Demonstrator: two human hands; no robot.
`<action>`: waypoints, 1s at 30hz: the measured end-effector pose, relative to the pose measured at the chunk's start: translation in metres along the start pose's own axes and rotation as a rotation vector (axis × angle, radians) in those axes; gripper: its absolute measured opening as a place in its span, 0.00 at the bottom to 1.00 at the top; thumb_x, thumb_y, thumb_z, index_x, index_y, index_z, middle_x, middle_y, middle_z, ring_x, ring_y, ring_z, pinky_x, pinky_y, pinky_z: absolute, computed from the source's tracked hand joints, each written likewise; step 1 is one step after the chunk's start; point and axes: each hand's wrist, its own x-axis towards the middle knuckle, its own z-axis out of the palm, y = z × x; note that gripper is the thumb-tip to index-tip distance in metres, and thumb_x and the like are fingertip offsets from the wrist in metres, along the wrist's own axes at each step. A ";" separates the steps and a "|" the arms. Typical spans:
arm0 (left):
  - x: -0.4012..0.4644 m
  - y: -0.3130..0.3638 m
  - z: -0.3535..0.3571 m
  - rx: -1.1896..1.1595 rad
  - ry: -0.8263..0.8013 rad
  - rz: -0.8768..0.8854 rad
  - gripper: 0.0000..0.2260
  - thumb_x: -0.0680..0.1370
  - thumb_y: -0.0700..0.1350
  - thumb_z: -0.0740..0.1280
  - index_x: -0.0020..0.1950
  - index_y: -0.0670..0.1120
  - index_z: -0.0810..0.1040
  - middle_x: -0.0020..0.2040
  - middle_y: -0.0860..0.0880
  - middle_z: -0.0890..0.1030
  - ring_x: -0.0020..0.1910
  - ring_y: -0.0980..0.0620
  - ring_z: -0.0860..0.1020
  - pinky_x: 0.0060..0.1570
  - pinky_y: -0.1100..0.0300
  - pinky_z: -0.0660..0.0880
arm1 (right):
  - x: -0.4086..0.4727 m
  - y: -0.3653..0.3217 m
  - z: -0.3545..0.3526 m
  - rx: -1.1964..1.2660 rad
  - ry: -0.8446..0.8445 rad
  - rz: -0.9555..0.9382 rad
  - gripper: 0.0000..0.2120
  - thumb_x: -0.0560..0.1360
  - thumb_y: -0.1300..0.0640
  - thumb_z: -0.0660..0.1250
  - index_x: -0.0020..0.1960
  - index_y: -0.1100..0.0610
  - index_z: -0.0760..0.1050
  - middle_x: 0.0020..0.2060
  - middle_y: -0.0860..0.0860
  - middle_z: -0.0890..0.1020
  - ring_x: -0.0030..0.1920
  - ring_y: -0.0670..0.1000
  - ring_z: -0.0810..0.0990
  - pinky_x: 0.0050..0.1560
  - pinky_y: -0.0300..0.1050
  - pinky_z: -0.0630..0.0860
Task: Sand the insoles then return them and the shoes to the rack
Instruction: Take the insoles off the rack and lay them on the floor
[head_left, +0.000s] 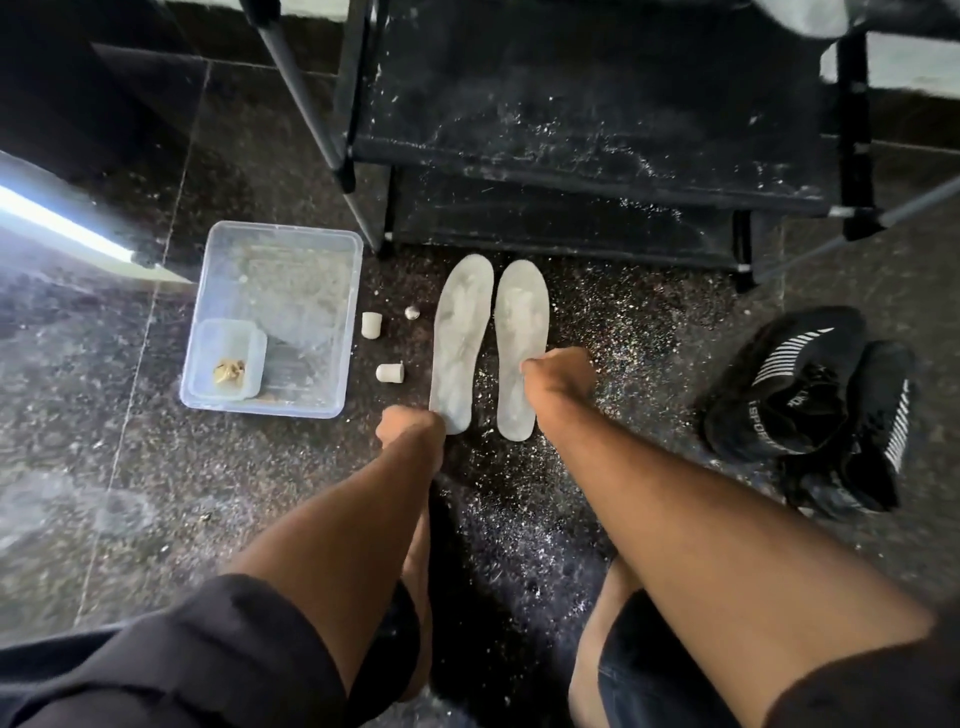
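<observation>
left hand (410, 427) pinches heel of left pale grey foam insole (460, 343), right hand (558, 371) grips right insole (519, 348), both before dusty black shoe rack (597, 130).

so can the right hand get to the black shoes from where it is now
Probably yes. The right hand rests at the edge of the right insole, and the black shoes lie farther to its right on the floor. Only bare, dusty floor lies between them, with nothing standing in the path.
</observation>
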 end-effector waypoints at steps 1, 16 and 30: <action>0.001 -0.007 0.002 0.004 -0.001 -0.026 0.13 0.80 0.40 0.69 0.63 0.36 0.81 0.60 0.40 0.84 0.56 0.40 0.84 0.54 0.52 0.82 | 0.000 0.000 0.000 0.007 0.003 0.001 0.11 0.74 0.68 0.70 0.56 0.67 0.80 0.50 0.60 0.85 0.47 0.56 0.86 0.43 0.42 0.83; 0.028 -0.008 -0.001 0.061 -0.222 -0.004 0.36 0.67 0.68 0.70 0.63 0.41 0.80 0.59 0.42 0.83 0.58 0.40 0.83 0.63 0.46 0.80 | -0.013 -0.018 -0.029 -0.001 0.045 -0.054 0.04 0.73 0.71 0.68 0.46 0.66 0.80 0.41 0.57 0.85 0.40 0.52 0.85 0.36 0.46 0.84; -0.268 0.200 -0.068 -0.302 -0.368 0.759 0.11 0.85 0.47 0.66 0.53 0.39 0.82 0.40 0.46 0.85 0.31 0.52 0.80 0.31 0.61 0.79 | -0.057 -0.131 -0.215 0.239 0.231 -0.291 0.08 0.75 0.59 0.73 0.48 0.64 0.83 0.46 0.57 0.85 0.50 0.56 0.84 0.45 0.41 0.79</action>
